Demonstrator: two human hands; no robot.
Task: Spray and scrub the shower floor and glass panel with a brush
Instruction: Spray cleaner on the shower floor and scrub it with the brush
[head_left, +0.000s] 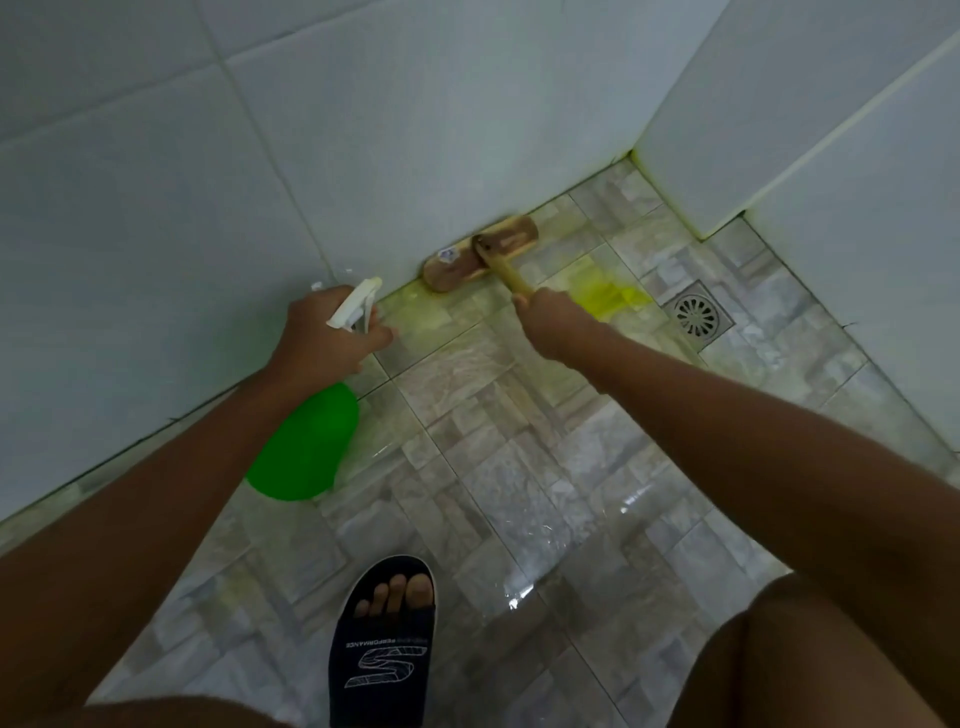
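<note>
**Brush at the wall edge**

The right hand (545, 312) wraps its fingers around the handle of the brush (480, 254). The brush head sits ahead of that hand on the shower floor (519, 467), lying long-ways against the wall (260, 182). The left hand (327, 332) grips the spray bottle (306, 441), pointing near the brush.

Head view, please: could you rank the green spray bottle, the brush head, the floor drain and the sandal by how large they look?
1. Sandal, though it is nearest the camera, which inflates it.
2. Green spray bottle.
3. Brush head.
4. Floor drain, clearly smallest.
</note>
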